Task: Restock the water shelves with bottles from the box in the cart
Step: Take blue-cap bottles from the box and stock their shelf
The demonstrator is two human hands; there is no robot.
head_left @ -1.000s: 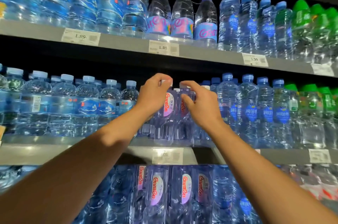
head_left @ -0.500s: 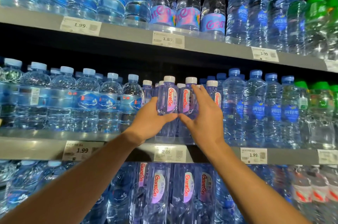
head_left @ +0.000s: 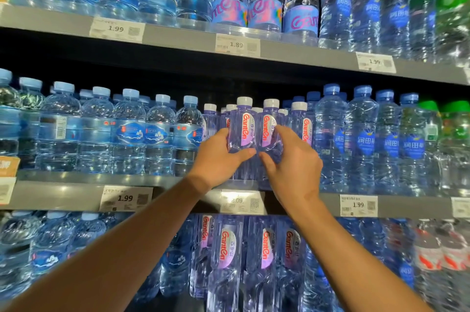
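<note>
The left hand [head_left: 218, 159] holds one small purple bottle [head_left: 243, 131] and the right hand [head_left: 292, 164] holds another small purple bottle [head_left: 270, 131] just beside it, fingers and thumbs curled round the lower parts. Both bottles stand upright at the front edge of the middle shelf [head_left: 178, 196], touching side by side, with their red word labels facing out. More white-capped purple bottles stand behind them and one on each side, so this spot looks close to full — these two seem to be the front of the row. I think the step in hand is setting them straight and letting go. The rest of the middle shelf is packed with bigger blue-capped bottles [head_left: 127, 131] on the left and tall blue bottles [head_left: 363, 138] on the right, and the top shelf [head_left: 178, 36] is full too. The shelf below shows more purple bottles. The box and the cart are out of sight, so I cannot tell how many bottles are left to put up — maybe none, maybe lots.
</note>
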